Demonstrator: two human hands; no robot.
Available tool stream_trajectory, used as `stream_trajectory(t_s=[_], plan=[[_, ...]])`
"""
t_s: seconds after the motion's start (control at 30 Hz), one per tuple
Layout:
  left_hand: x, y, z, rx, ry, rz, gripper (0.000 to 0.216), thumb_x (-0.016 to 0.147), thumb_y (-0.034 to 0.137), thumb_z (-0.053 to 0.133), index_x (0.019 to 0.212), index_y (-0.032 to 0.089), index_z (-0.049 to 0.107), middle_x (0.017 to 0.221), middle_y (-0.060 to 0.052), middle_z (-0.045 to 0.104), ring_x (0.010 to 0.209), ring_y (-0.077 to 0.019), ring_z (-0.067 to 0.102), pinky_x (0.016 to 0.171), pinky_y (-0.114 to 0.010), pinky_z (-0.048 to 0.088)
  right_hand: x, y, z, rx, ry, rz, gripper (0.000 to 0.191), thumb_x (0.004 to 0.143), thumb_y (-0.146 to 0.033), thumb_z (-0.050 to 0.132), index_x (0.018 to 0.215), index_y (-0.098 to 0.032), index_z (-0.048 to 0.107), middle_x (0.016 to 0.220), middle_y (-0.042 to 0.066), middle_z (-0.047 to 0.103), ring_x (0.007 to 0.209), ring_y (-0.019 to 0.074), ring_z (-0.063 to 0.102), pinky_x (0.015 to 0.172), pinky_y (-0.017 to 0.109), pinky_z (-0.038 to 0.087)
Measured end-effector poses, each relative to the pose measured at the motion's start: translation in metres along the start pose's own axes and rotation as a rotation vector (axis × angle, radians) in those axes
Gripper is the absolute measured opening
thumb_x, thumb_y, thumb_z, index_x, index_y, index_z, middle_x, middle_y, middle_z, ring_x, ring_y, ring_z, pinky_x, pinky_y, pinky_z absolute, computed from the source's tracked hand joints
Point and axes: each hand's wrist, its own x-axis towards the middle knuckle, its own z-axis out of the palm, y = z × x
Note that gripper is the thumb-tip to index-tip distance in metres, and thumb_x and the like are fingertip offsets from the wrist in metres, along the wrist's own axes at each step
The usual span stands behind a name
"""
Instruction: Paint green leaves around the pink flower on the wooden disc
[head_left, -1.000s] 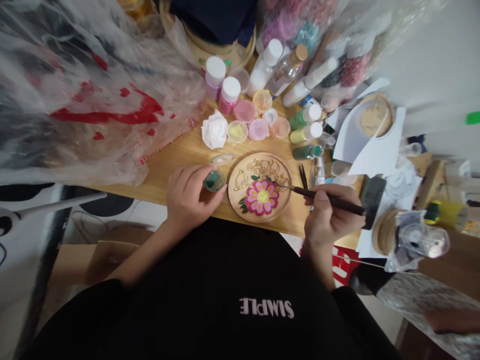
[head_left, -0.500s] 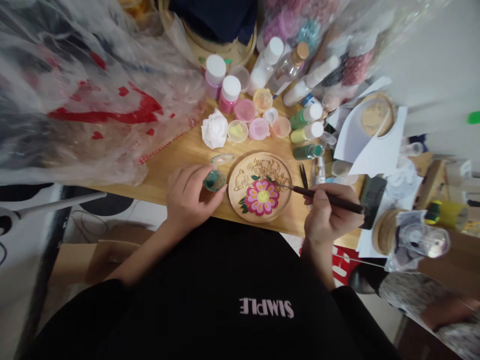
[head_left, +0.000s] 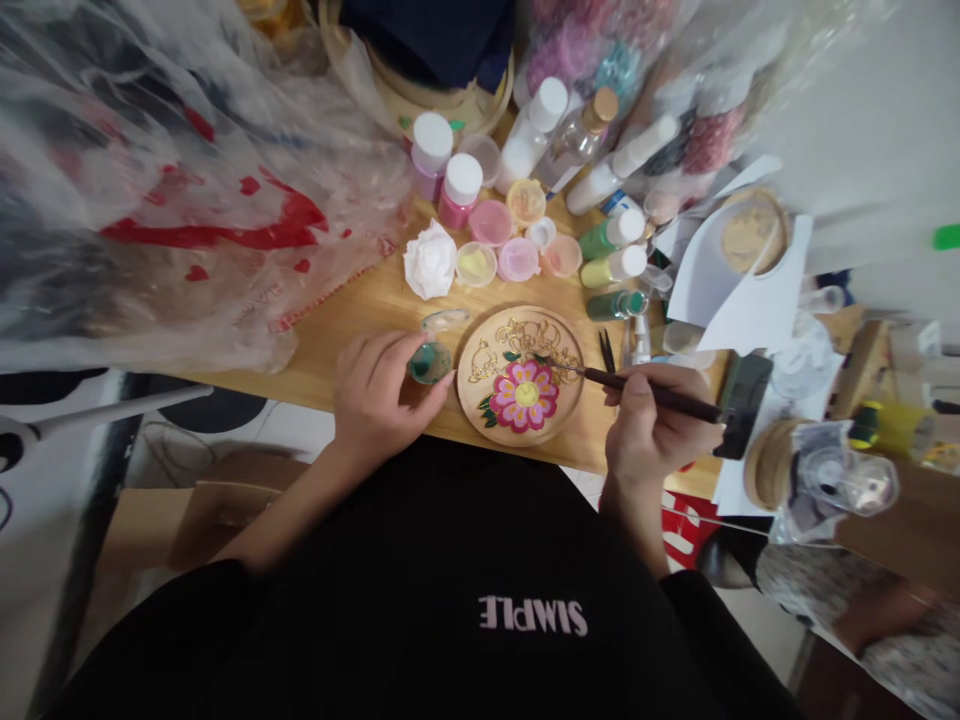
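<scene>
My right hand (head_left: 654, 425) is closed around the dark handle of a thin paintbrush (head_left: 675, 401). The brush tip meets the upper right of a round wooden plaque (head_left: 469, 405), just above a pink flower (head_left: 525, 396) with a yellow centre. Gold raised outlines run across the plaque's upper half, and a few leaves by the flower are green. On the left, my left hand (head_left: 384, 390) curls its fingers and thumb around a small cup of green paint (head_left: 430, 363). A clear lid (head_left: 445, 320) lies just beyond the cup.
Several open paint pots (head_left: 491, 222) and a crumpled tissue (head_left: 430, 260) stand behind the plaque. Green and yellow bottles (head_left: 615, 266) and black tweezers (head_left: 606, 350) lie to its right. A plastic bag (head_left: 300, 270) covers the left side; a phone (head_left: 748, 402) rests at right.
My right hand has shifted slightly left and down with the paintbrush, whose tip stays at the plaque's upper right. My left hand and the cup have hardly moved.
</scene>
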Motion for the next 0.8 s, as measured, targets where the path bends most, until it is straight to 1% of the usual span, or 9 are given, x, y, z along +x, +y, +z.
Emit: stream_trajectory(t_s=[0.2, 0.37, 0.53, 0.67, 0.8], plan=[[-0.0001, 0.0001, -0.0005, 0.016, -0.022, -0.006, 0.043, 0.077, 0.026, 0.075, 0.117, 0.021, 0.06, 0.103, -0.011, 0.073, 0.093, -0.0284, 0.07, 0.079, -0.046, 0.056, 0.0005, -0.001, 0.0001, 0.006, -0.002, -0.038, 0.015, 0.087, -0.031, 0.06, 0.079, -0.02, 0.064, 0.069, -0.001, 0.064, 0.058, 0.0142, 0.065, 0.053, 0.03, 0.05], [0.0001, -0.0005, 0.0002, 0.086, -0.004, 0.021, 0.036, 0.08, 0.031, 0.071, 0.113, 0.02, 0.06, 0.101, -0.008, 0.072, 0.091, -0.0243, 0.07, 0.077, -0.044, 0.058, 0.0002, -0.0015, -0.0006, -0.009, -0.004, 0.0, 0.017, 0.088, -0.033, 0.06, 0.077, -0.02, 0.063, 0.065, -0.002, 0.061, 0.057, 0.0145, 0.064, 0.054, 0.03, 0.051], [0.0008, 0.0005, -0.0008, 0.051, -0.018, 0.01, 0.042, 0.079, 0.028, 0.073, 0.118, 0.023, 0.059, 0.102, -0.009, 0.073, 0.093, -0.0266, 0.07, 0.078, -0.046, 0.058, -0.0008, 0.0016, -0.001, 0.003, 0.008, -0.019, 0.017, 0.088, -0.033, 0.059, 0.077, -0.02, 0.064, 0.064, -0.002, 0.061, 0.056, 0.0135, 0.063, 0.053, 0.03, 0.05], [0.0031, 0.0008, -0.0013, 0.074, -0.007, 0.046, 0.043, 0.078, 0.028, 0.074, 0.117, 0.02, 0.058, 0.101, -0.009, 0.073, 0.089, -0.0256, 0.07, 0.075, -0.044, 0.058, -0.0006, 0.0022, -0.0012, 0.022, 0.011, -0.035, 0.015, 0.087, -0.03, 0.06, 0.077, -0.02, 0.064, 0.062, -0.003, 0.06, 0.052, 0.012, 0.06, 0.051, 0.029, 0.048], [0.0048, 0.0008, -0.001, 0.09, 0.006, 0.073, 0.042, 0.077, 0.027, 0.075, 0.114, 0.017, 0.059, 0.099, -0.011, 0.073, 0.087, -0.0255, 0.07, 0.075, -0.043, 0.059, 0.0011, -0.0009, 0.0009, 0.051, 0.024, -0.042, 0.013, 0.086, -0.028, 0.061, 0.077, -0.02, 0.064, 0.064, -0.003, 0.062, 0.053, 0.0123, 0.062, 0.049, 0.028, 0.047]])
